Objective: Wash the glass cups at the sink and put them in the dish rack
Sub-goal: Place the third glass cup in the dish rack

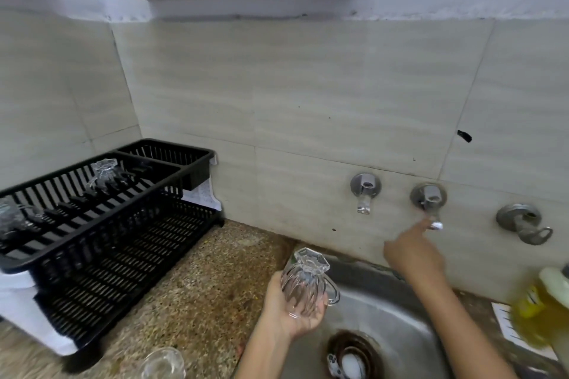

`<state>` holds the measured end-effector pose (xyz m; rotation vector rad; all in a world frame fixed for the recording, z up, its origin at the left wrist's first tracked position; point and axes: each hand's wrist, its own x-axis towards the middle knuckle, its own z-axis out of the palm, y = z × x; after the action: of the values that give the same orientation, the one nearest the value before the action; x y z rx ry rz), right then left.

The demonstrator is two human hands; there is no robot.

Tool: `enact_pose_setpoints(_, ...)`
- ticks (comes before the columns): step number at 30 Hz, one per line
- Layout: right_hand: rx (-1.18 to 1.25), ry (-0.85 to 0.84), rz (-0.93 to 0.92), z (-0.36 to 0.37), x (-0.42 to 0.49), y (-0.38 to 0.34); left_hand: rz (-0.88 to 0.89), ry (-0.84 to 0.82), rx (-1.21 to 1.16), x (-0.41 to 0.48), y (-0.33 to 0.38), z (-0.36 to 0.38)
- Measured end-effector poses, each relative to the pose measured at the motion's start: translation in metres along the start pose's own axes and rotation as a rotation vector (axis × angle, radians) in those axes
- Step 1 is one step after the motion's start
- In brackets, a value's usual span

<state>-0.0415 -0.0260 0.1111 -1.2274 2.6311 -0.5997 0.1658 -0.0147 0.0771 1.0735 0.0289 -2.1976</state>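
Note:
My left hand [289,314] holds a ribbed glass cup [303,284] upside down over the left rim of the steel sink [388,317], its handle pointing right. My right hand [412,252] reaches up to the middle wall tap [428,197], fingertips touching its lever; whether the fingers grip it is unclear. The black two-tier dish rack [101,224] stands on the counter at left, with one glass cup [104,174] in the upper tier's back and another glass cup [12,215] at its left edge. A further glass cup [163,363] stands on the counter near the bottom edge.
Two more taps are on the tiled wall: a left tap [365,191] and a right tap [523,221]. A yellow dish-soap bottle [542,311] stands at the sink's right. The drain [351,357] holds a white object. Speckled counter [197,292] lies between rack and sink.

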Motion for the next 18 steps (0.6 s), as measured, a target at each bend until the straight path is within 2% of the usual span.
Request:
enact_pose_setpoints(3,0.027,-0.240,-0.267,0.023,-0.039,-0.020,-0.003,-0.008,0.036,-0.004,0.026,-0.012)
enact_pose_setpoints(6,0.289,-0.399,-0.531,0.041,-0.075,-0.060,0.002,-0.008,0.137,-0.009,0.061,-0.029)
enact_pose_setpoints(9,0.538,-0.514,-0.654,0.044,-0.102,-0.108,0.019,-0.009,0.265,-0.018,0.105,-0.046)
enact_pose_setpoints(11,0.496,-0.549,-0.745,0.043,-0.113,-0.140,0.034,-0.026,0.312,-0.025,0.137,-0.054)
enact_pose_setpoints(14,0.253,-0.399,-0.953,0.048,-0.127,-0.191,0.083,-0.069,0.396,-0.044,0.184,-0.062)
enact_pose_setpoints(18,0.330,-0.131,-1.009,0.048,-0.134,-0.255,0.206,-0.127,0.539,-0.079,0.245,-0.067)
